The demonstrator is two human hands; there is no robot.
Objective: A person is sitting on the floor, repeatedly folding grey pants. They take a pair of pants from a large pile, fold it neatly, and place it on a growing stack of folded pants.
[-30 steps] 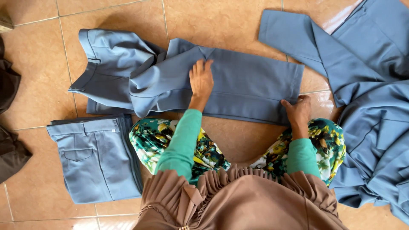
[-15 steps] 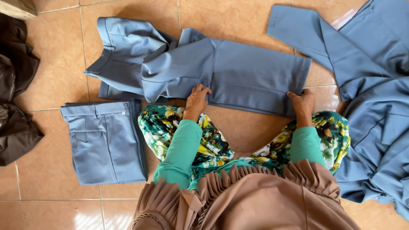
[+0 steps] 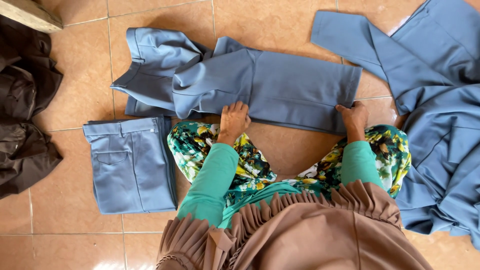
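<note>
A pair of grey-blue trousers (image 3: pixel 280 85) lies across the tiled floor in front of me, legs folded over to the right, waistband bunched at the left. My left hand (image 3: pixel 233 120) rests with fingers bent on the near edge of the trousers at the middle. My right hand (image 3: pixel 354 117) grips the near right corner at the leg ends. Both arms wear green sleeves above my flower-patterned knees.
A folded pair of grey-blue trousers (image 3: pixel 131 162) lies at my left. A heap of more grey-blue garments (image 3: pixel 440 120) fills the right side. Dark brown clothing (image 3: pixel 25 115) sits at the far left, below a wooden edge (image 3: pixel 30 14).
My left hand slid from the top surface of the trousers back to their near edge. My right hand stayed at the right corner. The view shifted, showing more of the left.
</note>
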